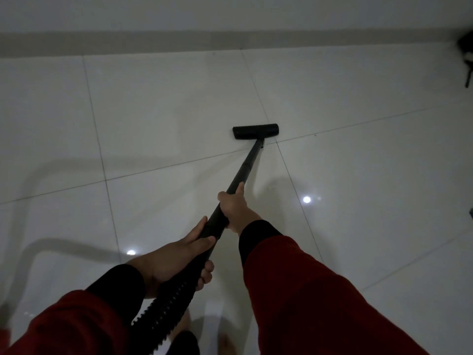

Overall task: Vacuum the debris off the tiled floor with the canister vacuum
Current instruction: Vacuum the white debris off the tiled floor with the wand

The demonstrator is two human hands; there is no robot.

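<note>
Fingers of right hand (pixel 234 208) and left hand (pixel 179 257) wrapped tight round wand (pixel 240 172), floor head (pixel 255 131) far ahead on tiled floor (pixel 153 103); hose (pixel 169 301) below left fingers could snag feet.

Glossy white floor tiles (pixel 158 98) with thin dark grout lines mirror two ceiling lights (pixel 306 199), running up to a grey baseboard (pixel 128 43) beneath a pale wall (pixel 204 11).
</note>
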